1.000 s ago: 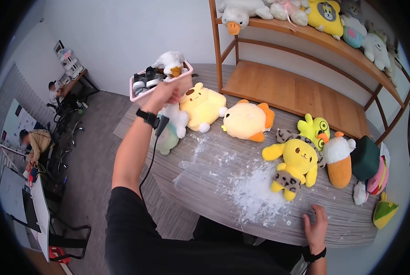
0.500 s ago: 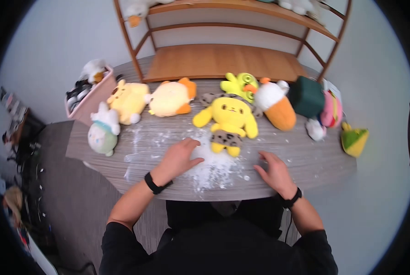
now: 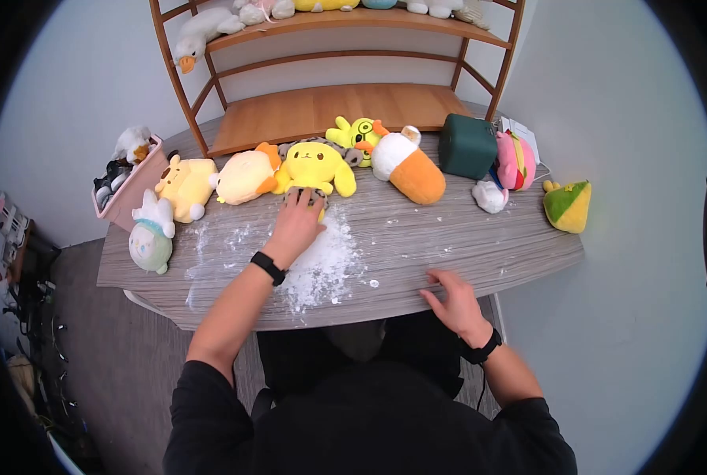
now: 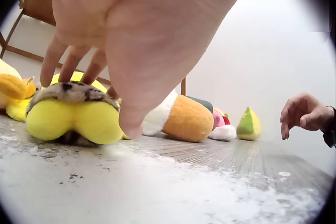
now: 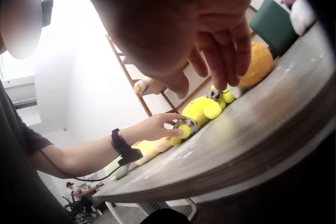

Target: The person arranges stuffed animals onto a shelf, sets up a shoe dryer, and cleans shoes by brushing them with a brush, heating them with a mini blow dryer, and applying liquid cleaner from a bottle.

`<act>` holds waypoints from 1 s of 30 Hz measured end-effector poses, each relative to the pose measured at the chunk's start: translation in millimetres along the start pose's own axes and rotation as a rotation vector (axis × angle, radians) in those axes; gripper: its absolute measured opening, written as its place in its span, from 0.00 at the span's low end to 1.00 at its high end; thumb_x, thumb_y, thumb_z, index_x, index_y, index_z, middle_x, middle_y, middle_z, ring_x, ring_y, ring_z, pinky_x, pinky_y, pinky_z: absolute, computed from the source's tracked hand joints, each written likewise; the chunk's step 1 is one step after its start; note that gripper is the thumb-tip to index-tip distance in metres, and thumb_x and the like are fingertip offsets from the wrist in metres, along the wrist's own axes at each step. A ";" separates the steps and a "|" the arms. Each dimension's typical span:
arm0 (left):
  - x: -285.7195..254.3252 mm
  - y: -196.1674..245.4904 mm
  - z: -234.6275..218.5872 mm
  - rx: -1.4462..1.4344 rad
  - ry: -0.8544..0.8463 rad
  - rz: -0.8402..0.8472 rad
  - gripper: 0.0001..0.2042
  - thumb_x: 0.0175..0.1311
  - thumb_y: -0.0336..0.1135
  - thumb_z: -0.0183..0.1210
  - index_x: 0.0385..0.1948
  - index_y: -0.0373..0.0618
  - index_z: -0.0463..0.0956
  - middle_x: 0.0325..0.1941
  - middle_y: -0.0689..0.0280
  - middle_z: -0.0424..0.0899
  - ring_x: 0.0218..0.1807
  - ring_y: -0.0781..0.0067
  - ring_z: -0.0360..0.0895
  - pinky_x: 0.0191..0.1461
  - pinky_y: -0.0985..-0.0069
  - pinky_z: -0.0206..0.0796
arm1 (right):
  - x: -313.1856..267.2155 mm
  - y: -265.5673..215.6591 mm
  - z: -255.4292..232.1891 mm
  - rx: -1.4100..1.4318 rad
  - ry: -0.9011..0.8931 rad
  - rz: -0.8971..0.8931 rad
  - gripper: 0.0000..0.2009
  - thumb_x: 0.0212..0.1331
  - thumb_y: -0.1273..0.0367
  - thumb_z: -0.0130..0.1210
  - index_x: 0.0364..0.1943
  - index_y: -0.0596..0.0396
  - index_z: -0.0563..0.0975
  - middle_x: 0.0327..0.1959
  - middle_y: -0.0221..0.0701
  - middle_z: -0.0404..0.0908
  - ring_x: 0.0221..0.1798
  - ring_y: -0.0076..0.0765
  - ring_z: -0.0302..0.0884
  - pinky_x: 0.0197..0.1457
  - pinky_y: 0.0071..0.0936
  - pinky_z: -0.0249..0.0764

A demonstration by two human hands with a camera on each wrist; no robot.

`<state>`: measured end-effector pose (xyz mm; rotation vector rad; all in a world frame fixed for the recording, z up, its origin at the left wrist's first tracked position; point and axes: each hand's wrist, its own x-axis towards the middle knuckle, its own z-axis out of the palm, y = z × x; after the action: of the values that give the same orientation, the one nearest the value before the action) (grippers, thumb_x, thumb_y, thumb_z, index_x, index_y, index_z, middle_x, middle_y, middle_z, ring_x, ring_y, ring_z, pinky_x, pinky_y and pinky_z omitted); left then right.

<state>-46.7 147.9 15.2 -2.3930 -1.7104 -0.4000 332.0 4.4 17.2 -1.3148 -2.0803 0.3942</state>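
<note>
**Yellow plush (image 3: pixel 312 162), upper centre, held from above**

We see the left hand (image 3: pixel 294 228) grip its spotted lower body (image 4: pixel 58 94), fingers above, thumb beside, presumably to steady it; at lower right the right hand (image 3: pixel 454 305) hovers, loose and empty.

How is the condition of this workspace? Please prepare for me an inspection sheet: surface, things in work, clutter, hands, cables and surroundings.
Surface: grey table, marked by white powder-like material, thickest near the front middle.
Things in work: yellow plush with spotted lower part, lying face up behind the thickest white patch.
Clutter: orange-and-white plush and other toys; pink basket; dark green box.
Hands: left hand has its fingers over the spotted part; right hand is near the front edge, holding nothing.
Cables: black cable hanging from the left wrist.
Surroundings: wooden shelf behind, toys on its upper board; pale walls.
</note>
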 end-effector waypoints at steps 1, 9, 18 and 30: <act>-10.8 1.8 -1.7 -0.015 0.004 0.058 0.31 0.58 0.44 0.77 0.63 0.45 0.79 0.75 0.49 0.73 0.73 0.45 0.71 0.72 0.50 0.70 | -8.8 1.1 -2.2 0.030 -0.007 0.022 0.19 0.63 0.68 0.72 0.56 0.59 0.82 0.47 0.45 0.87 0.51 0.57 0.86 0.55 0.44 0.83; -77.9 55.4 -61.2 -0.225 -0.021 0.255 0.16 0.59 0.42 0.76 0.42 0.43 0.86 0.43 0.60 0.89 0.45 0.56 0.87 0.47 0.61 0.80 | 77.7 49.5 -16.7 -0.090 0.155 0.054 0.29 0.63 0.63 0.72 0.65 0.61 0.75 0.56 0.53 0.82 0.58 0.66 0.83 0.62 0.51 0.81; -99.8 83.4 -106.8 -0.375 0.148 0.343 0.13 0.64 0.40 0.73 0.25 0.46 0.81 0.23 0.64 0.82 0.24 0.58 0.82 0.29 0.64 0.75 | 203.8 38.2 25.4 -0.382 -0.194 0.267 0.47 0.60 0.54 0.75 0.77 0.61 0.62 0.74 0.59 0.67 0.71 0.68 0.74 0.72 0.50 0.77; -247.6 54.9 -9.6 -0.429 -0.614 0.303 0.15 0.76 0.47 0.61 0.34 0.44 0.84 0.33 0.57 0.88 0.40 0.49 0.88 0.43 0.54 0.82 | -103.0 36.1 57.7 -0.206 -0.489 -0.012 0.18 0.76 0.57 0.59 0.31 0.54 0.81 0.28 0.43 0.86 0.33 0.57 0.87 0.38 0.49 0.83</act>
<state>-71.4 -95.4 -52.9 -3.2917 -1.5217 0.0352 349.9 -65.8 -82.9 -1.4287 -2.5890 0.5519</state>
